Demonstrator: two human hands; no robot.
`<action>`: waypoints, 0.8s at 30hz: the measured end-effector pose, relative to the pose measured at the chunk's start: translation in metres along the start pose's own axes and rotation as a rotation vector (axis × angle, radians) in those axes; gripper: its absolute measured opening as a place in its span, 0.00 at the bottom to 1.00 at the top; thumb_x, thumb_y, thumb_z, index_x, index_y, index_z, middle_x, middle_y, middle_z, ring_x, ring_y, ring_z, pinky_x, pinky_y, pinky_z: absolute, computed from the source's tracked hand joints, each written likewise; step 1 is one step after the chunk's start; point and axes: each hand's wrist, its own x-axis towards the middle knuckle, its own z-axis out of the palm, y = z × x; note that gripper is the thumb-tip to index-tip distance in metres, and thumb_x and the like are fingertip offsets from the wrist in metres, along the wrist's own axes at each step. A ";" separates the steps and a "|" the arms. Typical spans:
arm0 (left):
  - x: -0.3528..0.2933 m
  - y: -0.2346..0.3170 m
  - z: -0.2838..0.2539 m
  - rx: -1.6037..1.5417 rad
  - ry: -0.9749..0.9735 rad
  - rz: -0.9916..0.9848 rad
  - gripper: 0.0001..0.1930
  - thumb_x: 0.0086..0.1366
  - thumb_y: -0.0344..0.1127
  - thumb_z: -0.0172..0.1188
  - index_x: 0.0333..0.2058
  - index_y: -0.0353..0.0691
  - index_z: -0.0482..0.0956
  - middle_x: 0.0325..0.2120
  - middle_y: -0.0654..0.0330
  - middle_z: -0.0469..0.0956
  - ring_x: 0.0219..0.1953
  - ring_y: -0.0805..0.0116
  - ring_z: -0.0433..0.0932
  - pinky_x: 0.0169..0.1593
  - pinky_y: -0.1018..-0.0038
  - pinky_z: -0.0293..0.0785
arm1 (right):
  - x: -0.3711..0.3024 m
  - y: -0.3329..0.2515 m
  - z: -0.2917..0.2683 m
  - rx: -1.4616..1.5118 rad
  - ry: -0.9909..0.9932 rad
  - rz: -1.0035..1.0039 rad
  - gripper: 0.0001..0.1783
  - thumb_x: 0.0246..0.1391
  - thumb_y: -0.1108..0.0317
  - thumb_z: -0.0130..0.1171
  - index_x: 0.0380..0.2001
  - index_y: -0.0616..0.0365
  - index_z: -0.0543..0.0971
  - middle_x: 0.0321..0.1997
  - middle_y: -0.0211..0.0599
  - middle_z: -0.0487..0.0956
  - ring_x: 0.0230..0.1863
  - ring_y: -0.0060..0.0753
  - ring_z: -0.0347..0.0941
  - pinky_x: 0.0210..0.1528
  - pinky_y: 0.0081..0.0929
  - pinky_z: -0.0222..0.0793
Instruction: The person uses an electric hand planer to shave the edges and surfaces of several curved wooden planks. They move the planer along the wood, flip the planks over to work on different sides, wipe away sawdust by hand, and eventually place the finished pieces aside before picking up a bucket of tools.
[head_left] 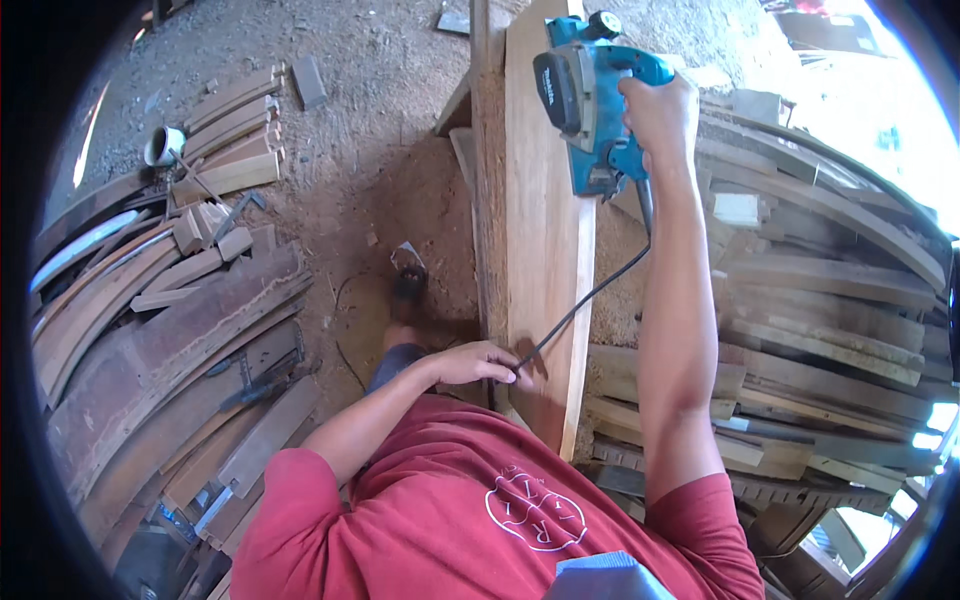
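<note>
My right hand (664, 118) is wrapped round the rear handle of a teal electric planer (597, 110), out at the far end of a long pale board (545, 240). The planer rests on the board, toward its right side. From the planer a dark power cord (598, 290) runs back toward me. Close to my body, my left hand (478, 363) is closed on that cord, pinched between thumb and fingers above the board's near end. Along the board's left side stands a rough brown timber (490, 180).
Stacked planks (820, 300) fill the right side. More timber (170, 340) lies piled on the left, with short offcuts (235, 140) and a white cup-like container (163, 147) beyond. Sawdust covers the dirt floor (390, 80). My foot (408, 283) is left of the board.
</note>
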 end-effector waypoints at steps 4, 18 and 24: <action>0.005 0.026 -0.034 -0.054 0.226 0.072 0.17 0.73 0.38 0.57 0.55 0.37 0.84 0.52 0.59 0.83 0.57 0.67 0.78 0.64 0.68 0.69 | 0.071 -0.010 0.028 -0.027 -0.069 0.121 0.12 0.45 0.67 0.66 0.30 0.68 0.85 0.21 0.44 0.82 0.20 0.34 0.78 0.28 0.35 0.75; 0.011 0.070 -0.106 -0.161 0.497 0.255 0.29 0.68 0.27 0.49 0.68 0.33 0.69 0.58 0.58 0.81 0.62 0.68 0.76 0.67 0.69 0.67 | 0.299 -0.005 0.126 0.212 -0.157 0.035 0.09 0.55 0.70 0.63 0.22 0.53 0.77 0.17 0.28 0.72 0.16 0.25 0.68 0.17 0.31 0.61; -0.022 0.016 -0.066 -0.218 0.266 -0.083 0.21 0.69 0.29 0.48 0.56 0.36 0.84 0.50 0.61 0.86 0.52 0.72 0.81 0.59 0.74 0.72 | 0.169 0.016 0.018 0.400 -0.386 0.232 0.11 0.55 0.65 0.63 0.21 0.53 0.75 0.16 0.29 0.71 0.14 0.28 0.67 0.16 0.32 0.61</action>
